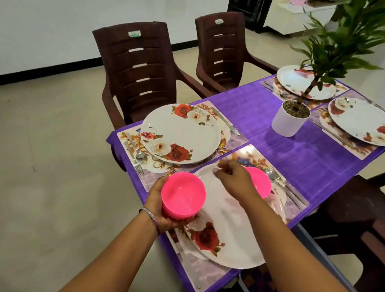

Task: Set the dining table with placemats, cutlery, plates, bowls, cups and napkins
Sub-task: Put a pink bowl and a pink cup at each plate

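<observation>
Over the near plate (229, 226), the left hand (164, 213) cups a pink bowl (182, 195) ready for placing, while the right hand (236, 180), fingers loosely spread, hovers beside a second pink bowl (260, 181) set there.

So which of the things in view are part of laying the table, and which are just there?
Part of the job:
- pink bowl held in the left hand
- second pink bowl behind the right hand
- four floral plates, e.g.
- placemats
- cutlery

Just there:
- potted plant
- brown chairs
- purple tablecloth
</observation>
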